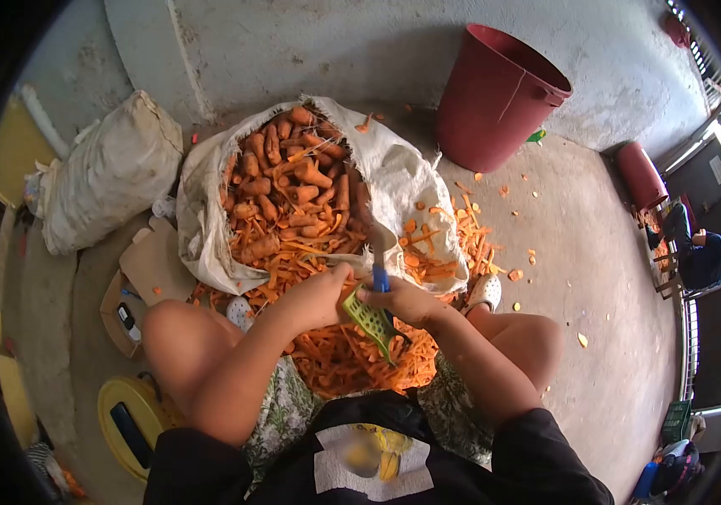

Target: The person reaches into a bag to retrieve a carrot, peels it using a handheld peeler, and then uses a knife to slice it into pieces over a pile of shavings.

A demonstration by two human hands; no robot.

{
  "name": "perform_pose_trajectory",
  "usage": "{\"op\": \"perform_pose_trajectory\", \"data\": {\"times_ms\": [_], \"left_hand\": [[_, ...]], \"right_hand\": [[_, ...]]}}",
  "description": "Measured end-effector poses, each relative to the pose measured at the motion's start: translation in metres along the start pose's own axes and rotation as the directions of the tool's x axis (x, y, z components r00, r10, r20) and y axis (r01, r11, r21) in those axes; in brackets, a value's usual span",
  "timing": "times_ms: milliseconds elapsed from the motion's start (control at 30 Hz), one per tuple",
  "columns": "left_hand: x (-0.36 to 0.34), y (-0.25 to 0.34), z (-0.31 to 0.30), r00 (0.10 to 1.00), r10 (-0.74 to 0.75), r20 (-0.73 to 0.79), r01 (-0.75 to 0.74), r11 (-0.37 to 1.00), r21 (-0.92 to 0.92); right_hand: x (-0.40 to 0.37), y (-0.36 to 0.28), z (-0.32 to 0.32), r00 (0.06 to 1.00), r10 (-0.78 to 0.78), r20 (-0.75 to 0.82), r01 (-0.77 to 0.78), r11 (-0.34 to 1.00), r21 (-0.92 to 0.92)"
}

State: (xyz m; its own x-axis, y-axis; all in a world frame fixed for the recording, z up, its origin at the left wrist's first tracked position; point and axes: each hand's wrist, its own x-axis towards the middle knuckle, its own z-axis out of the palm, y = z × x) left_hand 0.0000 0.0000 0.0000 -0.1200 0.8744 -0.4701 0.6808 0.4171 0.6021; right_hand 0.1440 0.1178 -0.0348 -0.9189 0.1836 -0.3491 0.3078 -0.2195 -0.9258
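My left hand (327, 296) is closed around what looks like a carrot, mostly hidden by the fingers. Right beside it, my right hand (407, 301) grips the blue handle of a knife (380, 278), its blade pointing away from me. A green grater (369, 320) with holes hangs under the same hand, the thumb at its upper end. Below both hands lies a heap of orange carrot shreds (352, 362) between my legs. In front, a white woven sack (209, 244) lies open, full of whole carrots (306, 194) and strips.
A tall red bin (495, 101) stands by the wall at back right. At left are a stuffed sack (112, 172), an open cardboard box (154, 261) and a yellow bucket with a phone (131, 433) on its lid. Far right, another person (705, 261) sits near a red container (640, 175).
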Motion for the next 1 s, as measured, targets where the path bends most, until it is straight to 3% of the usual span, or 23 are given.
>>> {"op": "perform_pose_trajectory", "data": {"times_ms": [67, 100, 167, 200, 267, 300, 333, 367, 400, 433, 467, 500, 567, 667, 833, 900, 1000], "left_hand": [[-0.006, -0.002, -0.006, 0.999, 0.004, 0.04, -0.013, 0.976, 0.216], [0.001, -0.006, -0.012, 0.999, 0.028, 0.022, -0.032, 0.977, 0.21], [0.002, -0.013, -0.012, 0.997, 0.043, -0.07, -0.023, 0.963, 0.268], [-0.006, -0.01, -0.018, 0.997, 0.015, -0.082, 0.007, 0.964, 0.267], [-0.006, -0.01, -0.021, 0.996, 0.016, -0.087, 0.008, 0.961, 0.275], [-0.007, -0.009, -0.02, 0.997, 0.01, -0.078, 0.012, 0.96, 0.278], [-0.006, -0.009, -0.019, 0.997, 0.02, -0.075, 0.003, 0.959, 0.285], [-0.005, -0.009, -0.017, 0.999, 0.017, -0.046, -0.003, 0.959, 0.283], [-0.003, -0.009, -0.015, 1.0, 0.012, -0.018, -0.007, 0.96, 0.28], [-0.001, -0.01, -0.013, 1.0, 0.019, -0.019, -0.013, 0.961, 0.278], [0.001, -0.011, -0.012, 1.0, 0.014, -0.001, -0.014, 0.969, 0.246], [0.003, -0.012, -0.012, 1.0, 0.01, 0.015, -0.013, 0.976, 0.216], [0.005, -0.012, -0.012, 1.0, -0.002, 0.026, -0.004, 0.971, 0.238], [0.008, -0.015, -0.012, 0.999, -0.009, 0.04, -0.002, 0.966, 0.257], [0.018, -0.025, -0.006, 0.999, 0.023, 0.046, -0.034, 0.965, 0.261], [0.028, -0.03, -0.003, 0.995, -0.032, 0.1, 0.006, 0.967, 0.254], [0.042, -0.036, 0.007, 0.982, -0.134, 0.136, 0.089, 0.952, 0.292]], "right_hand": [[0.005, 0.005, -0.001, 0.976, 0.211, 0.043, -0.162, 0.851, -0.5], [0.009, 0.0, -0.01, 0.978, 0.209, 0.026, -0.165, 0.837, -0.522], [0.006, 0.004, -0.015, 0.976, 0.219, -0.021, -0.154, 0.612, -0.775], [0.012, 0.011, -0.032, 0.974, 0.188, 0.125, -0.075, 0.79, -0.609], [0.008, -0.036, -0.063, 0.955, 0.295, -0.024, -0.246, 0.745, -0.62], [0.01, -0.046, -0.096, 0.996, 0.086, 0.026, -0.055, 0.815, -0.577], [0.012, -0.073, -0.14, 0.999, -0.042, 0.008, 0.031, 0.574, -0.818], [0.001, -0.121, -0.161, 0.967, -0.1, -0.233, -0.118, 0.634, -0.764], [-0.006, -0.16, -0.189, 0.809, -0.279, -0.518, -0.256, 0.625, -0.737], [-0.018, -0.189, -0.241, 0.745, -0.419, -0.519, 0.04, 0.805, -0.592], [-0.034, -0.223, -0.238, 0.634, -0.609, -0.476, 0.257, 0.747, -0.613], [-0.046, -0.254, -0.232, 0.496, -0.643, -0.583, 0.302, 0.757, -0.579], [-0.061, -0.275, -0.25, 0.322, -0.68, -0.659, 0.498, 0.713, -0.493], [-0.068, -0.266, -0.23, 0.277, -0.611, -0.742, 0.604, 0.711, -0.361], [-0.068, -0.185, -0.24, 0.483, -0.603, -0.634, 0.627, 0.744, -0.23], [-0.067, -0.153, -0.226, 0.538, -0.468, -0.701, 0.602, 0.795, -0.068], [-0.061, -0.104, -0.203, 0.656, -0.34, -0.674, 0.503, 0.863, 0.054]]}}
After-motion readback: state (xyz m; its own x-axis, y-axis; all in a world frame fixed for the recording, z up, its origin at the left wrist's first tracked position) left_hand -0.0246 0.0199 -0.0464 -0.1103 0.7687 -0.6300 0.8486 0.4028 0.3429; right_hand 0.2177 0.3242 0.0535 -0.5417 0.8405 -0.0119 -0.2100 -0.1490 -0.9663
